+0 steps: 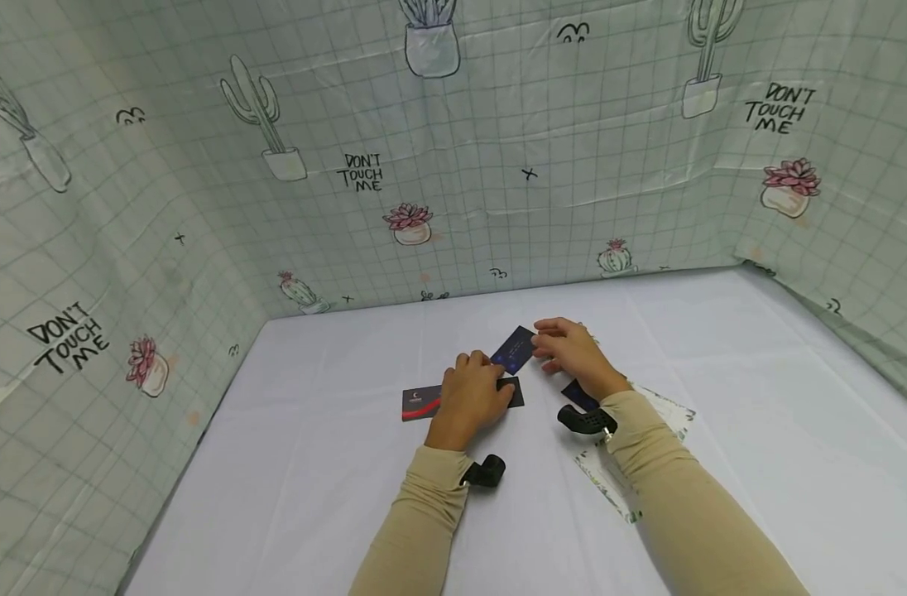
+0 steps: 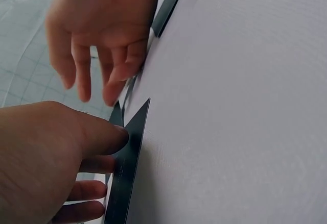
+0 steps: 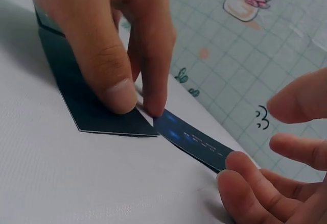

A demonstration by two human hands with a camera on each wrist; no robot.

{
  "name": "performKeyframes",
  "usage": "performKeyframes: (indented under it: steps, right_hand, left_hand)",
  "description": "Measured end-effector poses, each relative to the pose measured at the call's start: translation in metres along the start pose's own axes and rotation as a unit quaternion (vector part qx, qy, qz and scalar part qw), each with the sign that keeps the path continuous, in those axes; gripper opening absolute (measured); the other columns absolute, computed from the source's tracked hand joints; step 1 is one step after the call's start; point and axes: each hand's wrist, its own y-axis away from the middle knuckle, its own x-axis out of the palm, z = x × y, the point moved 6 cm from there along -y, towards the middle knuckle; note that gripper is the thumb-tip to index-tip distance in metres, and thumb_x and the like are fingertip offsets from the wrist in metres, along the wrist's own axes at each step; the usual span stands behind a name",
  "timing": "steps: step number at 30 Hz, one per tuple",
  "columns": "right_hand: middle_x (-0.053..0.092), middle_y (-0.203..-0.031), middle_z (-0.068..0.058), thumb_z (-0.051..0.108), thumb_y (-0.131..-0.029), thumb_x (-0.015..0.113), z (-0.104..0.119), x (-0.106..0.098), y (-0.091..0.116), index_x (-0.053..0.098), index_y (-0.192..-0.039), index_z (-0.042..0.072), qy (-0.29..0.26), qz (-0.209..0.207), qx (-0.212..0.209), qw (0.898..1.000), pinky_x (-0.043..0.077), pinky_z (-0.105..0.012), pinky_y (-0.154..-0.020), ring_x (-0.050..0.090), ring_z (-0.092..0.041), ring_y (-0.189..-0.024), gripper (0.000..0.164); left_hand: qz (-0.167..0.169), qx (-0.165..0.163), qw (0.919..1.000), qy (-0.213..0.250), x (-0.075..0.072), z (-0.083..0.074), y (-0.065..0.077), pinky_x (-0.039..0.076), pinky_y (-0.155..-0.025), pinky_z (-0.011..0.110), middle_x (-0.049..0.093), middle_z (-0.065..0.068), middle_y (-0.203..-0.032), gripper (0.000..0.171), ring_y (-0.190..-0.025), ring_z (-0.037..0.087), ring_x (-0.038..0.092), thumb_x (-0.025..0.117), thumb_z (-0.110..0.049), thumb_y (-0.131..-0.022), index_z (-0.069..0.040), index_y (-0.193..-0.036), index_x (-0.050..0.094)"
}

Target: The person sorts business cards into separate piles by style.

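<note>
A dark grey folder with a red stripe lies on the white table. My left hand is over it, thumb pressing its face and the bent fingers past its far edge. Beyond the folder is a dark blue card; in the right wrist view this card has its near corner at a left fingertip. My right hand hovers by the card's right corner with loose, spread fingers. Its fingertips overlap the card's end in the right wrist view; contact is unclear. In the left wrist view, the folder is under my left thumb.
Under the right forearm lies a white sheet with a leafy printed border, partly hidden. Another dark blue piece shows beside the right wrist. A patterned cloth walls the table at the back and sides.
</note>
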Motion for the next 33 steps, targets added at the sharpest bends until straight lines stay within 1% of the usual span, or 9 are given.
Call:
performKeyframes:
  steps: [3,6,10,16,23,25,27,31,33]
  right_hand:
    - [0.053,-0.137,-0.025,0.018,-0.101,0.057,-0.002,0.0,-0.003,0.047,-0.143,-0.003,0.029,-0.008,-0.003,1.0,0.056,-0.031,-0.07,0.065,-0.031,-0.105,0.048]
    - [0.053,-0.137,-0.024,0.017,-0.101,0.057,-0.002,0.003,-0.006,0.047,-0.143,-0.002,0.037,-0.006,-0.008,0.999,0.056,-0.031,-0.069,0.066,-0.028,-0.102,0.048]
    - [0.052,-0.138,-0.024,0.016,-0.101,0.057,0.0,0.007,-0.005,0.046,-0.144,-0.003,0.029,0.006,-0.018,0.999,0.057,-0.032,-0.07,0.065,-0.029,-0.102,0.048]
    - [0.051,-0.139,-0.023,0.016,-0.102,0.056,0.005,0.005,-0.004,0.046,-0.143,-0.005,0.025,0.001,-0.04,0.999,0.058,-0.033,-0.075,0.065,-0.036,-0.106,0.048]
    - [0.05,-0.14,-0.024,0.015,-0.102,0.055,0.005,0.003,-0.004,0.045,-0.143,-0.007,0.016,0.001,-0.035,0.999,0.058,-0.034,-0.079,0.065,-0.038,-0.108,0.047]
    - [0.052,-0.137,-0.024,0.014,-0.102,0.054,0.004,0.002,-0.004,0.047,-0.141,-0.006,0.036,-0.006,-0.034,0.999,0.058,-0.033,-0.077,0.066,-0.036,-0.105,0.044]
    - [0.056,-0.131,-0.022,0.015,-0.101,0.054,0.005,0.002,-0.004,0.051,-0.138,-0.005,0.079,-0.02,-0.035,0.996,0.058,-0.032,-0.073,0.068,-0.032,-0.099,0.042]
    - [0.064,-0.121,-0.018,0.017,-0.098,0.056,0.008,0.003,-0.002,0.058,-0.134,0.0,0.184,-0.045,-0.036,0.981,0.054,-0.03,-0.063,0.069,-0.021,-0.084,0.04]
    - [0.065,-0.122,-0.016,0.018,-0.098,0.056,0.01,0.004,-0.002,0.058,-0.136,0.001,0.219,-0.047,-0.04,0.974,0.051,-0.03,-0.064,0.068,-0.018,-0.08,0.042]
  left_hand:
    - [-0.005,0.003,1.0,0.002,-0.001,-0.001,0.0,0.046,-0.086,0.045,0.059,0.005,-0.122,0.037,-0.112,0.025,0.052,0.06,-0.041,-0.096,-0.02,-0.123,0.073]
    - [-0.008,-0.002,1.0,0.001,-0.002,0.0,0.002,0.046,-0.087,0.045,0.059,0.006,-0.123,0.038,-0.113,0.025,0.052,0.06,-0.041,-0.096,-0.02,-0.125,0.072]
    - [-0.008,-0.015,0.9998,0.004,-0.003,0.005,0.004,0.045,-0.09,0.046,0.059,0.006,-0.125,0.038,-0.114,0.026,0.052,0.06,-0.041,-0.096,-0.02,-0.126,0.071]
    - [-0.018,-0.018,0.9996,0.008,-0.003,0.007,0.002,0.046,-0.091,0.045,0.059,0.008,-0.127,0.039,-0.116,0.028,0.051,0.059,-0.043,-0.097,-0.017,-0.124,0.072]
    - [-0.016,-0.028,0.9994,0.012,-0.001,0.007,-0.001,0.046,-0.092,0.045,0.06,0.007,-0.132,0.041,-0.118,0.028,0.052,0.059,-0.043,-0.098,-0.014,-0.124,0.072]
    - [-0.018,-0.029,0.9992,0.019,-0.002,0.007,-0.001,0.047,-0.092,0.046,0.061,0.008,-0.131,0.04,-0.118,0.028,0.054,0.06,-0.042,-0.098,-0.014,-0.124,0.072]
    - [-0.019,-0.03,0.9991,0.024,-0.002,0.008,-0.001,0.047,-0.092,0.046,0.061,0.008,-0.131,0.04,-0.117,0.028,0.054,0.06,-0.041,-0.097,-0.014,-0.123,0.072]
    - [-0.011,-0.035,0.999,0.023,-0.003,0.008,-0.001,0.047,-0.093,0.046,0.061,0.008,-0.133,0.04,-0.118,0.028,0.054,0.06,-0.042,-0.098,-0.014,-0.124,0.072]
    - [-0.007,-0.036,0.9991,0.021,-0.003,0.009,-0.002,0.047,-0.093,0.046,0.061,0.007,-0.134,0.04,-0.119,0.028,0.054,0.06,-0.042,-0.098,-0.014,-0.124,0.072]
